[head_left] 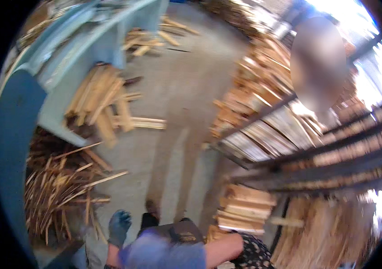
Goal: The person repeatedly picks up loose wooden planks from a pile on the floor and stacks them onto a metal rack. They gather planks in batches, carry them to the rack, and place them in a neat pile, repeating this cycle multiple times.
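My left hand [119, 226], in a dark teal glove, hangs low beside my body with its fingers loosely bent and apart. I see nothing in it; motion blurs the fingertips. Nearest to it is a heap of thin wood strips [65, 193] on the floor to the left. My bare right forearm [223, 249] reaches out to the right and runs into a black patterned cloth sleeve [250, 252]; the hand itself does not show. Close to that arm lies a stack of short pale boards [247, 208].
A blue-green metal machine frame [58, 105] lines the left, with loose boards [99, 96] against it. On the right stand a dark metal rack [263, 166], heaped wood pieces [258, 80] and bundled long strips [325, 233]. Concrete floor [186, 85] runs between them. A blurred oval covers the upper right.
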The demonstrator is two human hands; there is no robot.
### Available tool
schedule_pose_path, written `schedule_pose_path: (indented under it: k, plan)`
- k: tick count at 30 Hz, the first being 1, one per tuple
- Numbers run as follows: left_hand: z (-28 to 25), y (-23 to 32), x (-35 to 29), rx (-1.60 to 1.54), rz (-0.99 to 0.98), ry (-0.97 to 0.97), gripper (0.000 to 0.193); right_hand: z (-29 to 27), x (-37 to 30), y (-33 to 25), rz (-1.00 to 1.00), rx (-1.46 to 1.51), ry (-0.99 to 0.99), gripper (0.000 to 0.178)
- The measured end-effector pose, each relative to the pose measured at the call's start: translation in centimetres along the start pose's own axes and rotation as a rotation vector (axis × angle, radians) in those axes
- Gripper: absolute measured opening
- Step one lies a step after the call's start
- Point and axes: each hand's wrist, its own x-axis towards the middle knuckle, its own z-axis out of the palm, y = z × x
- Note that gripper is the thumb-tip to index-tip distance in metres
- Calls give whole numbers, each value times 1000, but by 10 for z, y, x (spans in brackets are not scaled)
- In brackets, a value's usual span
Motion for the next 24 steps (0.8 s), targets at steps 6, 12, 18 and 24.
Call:
schedule_pose_path:
  k: [6,12,18,24]
  plan:
    - [7,1,14,-83,30,49,23,24,22,122,167,73,382,35]
    - [50,-34,97,748,279,-96,19,2,10,253,223,174,337,39]
    - [185,21,136,389,282,53,23,-115,45,323,108,73,314,37]
    - [208,36,190,310,472,112,22,-249,108,319,-80,209,323,41]
